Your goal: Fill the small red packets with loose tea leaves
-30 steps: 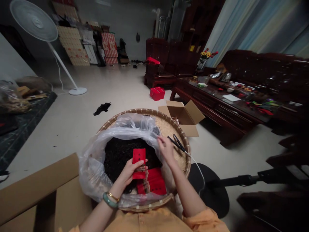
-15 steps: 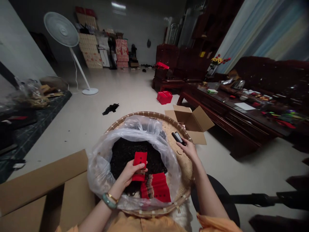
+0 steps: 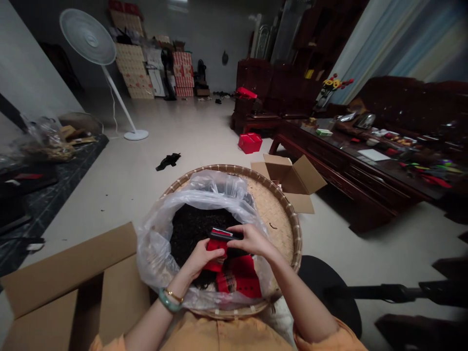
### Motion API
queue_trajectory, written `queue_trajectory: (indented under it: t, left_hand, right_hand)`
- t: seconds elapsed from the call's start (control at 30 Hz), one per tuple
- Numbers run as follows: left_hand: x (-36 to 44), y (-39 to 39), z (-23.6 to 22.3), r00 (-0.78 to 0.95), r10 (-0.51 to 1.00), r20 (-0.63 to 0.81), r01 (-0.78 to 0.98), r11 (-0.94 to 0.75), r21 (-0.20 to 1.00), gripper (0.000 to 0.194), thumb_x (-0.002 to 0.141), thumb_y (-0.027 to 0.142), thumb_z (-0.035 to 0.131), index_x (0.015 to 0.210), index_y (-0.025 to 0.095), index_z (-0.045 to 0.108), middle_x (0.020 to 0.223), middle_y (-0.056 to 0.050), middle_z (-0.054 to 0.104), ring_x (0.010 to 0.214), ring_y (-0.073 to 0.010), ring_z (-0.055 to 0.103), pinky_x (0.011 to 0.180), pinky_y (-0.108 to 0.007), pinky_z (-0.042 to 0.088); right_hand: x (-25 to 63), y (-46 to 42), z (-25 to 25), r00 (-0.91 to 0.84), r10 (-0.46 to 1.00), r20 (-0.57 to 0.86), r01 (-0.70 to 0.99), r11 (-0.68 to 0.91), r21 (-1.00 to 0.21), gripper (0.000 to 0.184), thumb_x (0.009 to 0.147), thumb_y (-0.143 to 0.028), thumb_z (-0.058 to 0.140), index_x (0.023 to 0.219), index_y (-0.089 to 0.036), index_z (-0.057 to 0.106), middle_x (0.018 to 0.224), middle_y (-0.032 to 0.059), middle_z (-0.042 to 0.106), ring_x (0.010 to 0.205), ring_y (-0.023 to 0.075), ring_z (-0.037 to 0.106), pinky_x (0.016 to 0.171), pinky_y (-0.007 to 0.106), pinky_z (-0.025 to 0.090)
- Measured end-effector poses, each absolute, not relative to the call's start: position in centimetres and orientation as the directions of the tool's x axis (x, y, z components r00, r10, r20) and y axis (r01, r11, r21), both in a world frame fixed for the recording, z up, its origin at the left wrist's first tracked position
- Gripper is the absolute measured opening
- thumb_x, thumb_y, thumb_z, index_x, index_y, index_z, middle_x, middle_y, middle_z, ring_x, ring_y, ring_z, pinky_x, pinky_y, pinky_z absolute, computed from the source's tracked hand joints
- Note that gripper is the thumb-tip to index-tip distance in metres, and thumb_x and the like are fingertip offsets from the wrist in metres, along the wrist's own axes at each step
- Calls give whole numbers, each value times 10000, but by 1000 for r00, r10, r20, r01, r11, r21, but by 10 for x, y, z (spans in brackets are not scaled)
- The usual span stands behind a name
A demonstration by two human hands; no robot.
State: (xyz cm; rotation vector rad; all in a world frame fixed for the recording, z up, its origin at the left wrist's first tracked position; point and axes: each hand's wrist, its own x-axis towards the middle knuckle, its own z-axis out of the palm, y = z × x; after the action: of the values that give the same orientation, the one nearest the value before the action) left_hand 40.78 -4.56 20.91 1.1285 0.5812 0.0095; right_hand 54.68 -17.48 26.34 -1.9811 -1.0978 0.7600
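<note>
A small red packet (image 3: 214, 264) stands in my left hand (image 3: 200, 256), fingers closed around it and thumb across its front. My right hand (image 3: 252, 239) grips a black hair straightener (image 3: 237, 236), held level across the packet's top end. Whether its jaws are pressed together on the packet cannot be made out. Below my hands lies a fanned stack of red packets (image 3: 250, 278). It rests on dark, dry leaf-like material (image 3: 193, 219) inside a clear plastic bag (image 3: 151, 243). Beneath the bag is a round woven bamboo tray (image 3: 294, 219).
An open cardboard box (image 3: 300, 178) sits beyond the tray at right, and another carton (image 3: 120, 287) is close at left. A black round stand base (image 3: 329, 292) is by my right arm. Farther off are a white fan (image 3: 137, 135), a red box (image 3: 250, 143) and a dark wooden table (image 3: 329, 161).
My right hand left the bag's rim, picked up the straightener from the tray's right side and brought it left to the packet's top. My left hand kept hold of the packet.
</note>
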Motion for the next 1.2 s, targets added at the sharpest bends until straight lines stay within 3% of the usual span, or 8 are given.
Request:
queue_trajectory:
  t: [0.33, 0.5, 0.67, 0.97, 1.03, 1.2]
  left_hand:
    - [405, -44, 206, 860, 246, -447, 303, 458, 836, 402, 566, 288, 795, 872, 103, 610, 726, -77, 698, 632, -190, 677, 596, -274, 527]
    - [402, -44, 206, 865, 223, -449, 300, 488, 820, 416, 564, 304, 800, 870, 103, 602, 741, -86, 699, 649, -202, 682, 590, -269, 528]
    - [407, -41, 207, 868, 301, -396, 170, 568, 806, 408, 670, 447, 701, 901, 126, 605, 724, -64, 700, 559, -160, 653, 522, -253, 523]
    - [410, -36, 210, 885, 260, -386, 183, 568, 803, 365, 688, 436, 694, 789, 90, 630, 671, -81, 698, 513, -150, 631, 525, -256, 515]
    - [408, -35, 210, 887, 211, -411, 210, 609, 765, 392, 708, 465, 667, 854, 102, 632, 708, -93, 708, 530, -167, 644, 549, -281, 520]
    - [406, -38, 203, 839, -71, -539, 419, 716, 558, 724, 744, 707, 406, 960, 59, 646, 733, -179, 707, 585, -224, 669, 618, -329, 515]
  right_hand:
    - [540, -173, 260, 493, 856, -154, 398, -380, -835, 343, 707, -304, 654, 1034, -207, 691, 987, 17, 710, 897, 244, 644, 795, 327, 474]
    - [542, -172, 252, 501, 854, -139, 395, -369, -841, 340, 709, -301, 648, 1033, -207, 690, 1006, 13, 705, 905, 243, 644, 815, 332, 472]
    - [544, -172, 245, 515, 844, -152, 363, -375, -853, 359, 703, -321, 653, 1039, -202, 688, 1010, 13, 703, 902, 246, 645, 824, 339, 479]
    - [548, -174, 241, 506, 845, -172, 336, -377, -863, 381, 697, -344, 653, 1042, -185, 687, 1002, 22, 705, 907, 256, 639, 806, 347, 478]
    - [548, -174, 241, 505, 846, -173, 327, -373, -868, 379, 703, -348, 644, 1040, -180, 688, 990, 20, 707, 893, 254, 639, 797, 346, 479]
    - [549, -172, 240, 505, 845, -178, 285, -358, -889, 360, 707, -357, 635, 1016, -183, 696, 964, 8, 712, 890, 249, 635, 799, 344, 478]
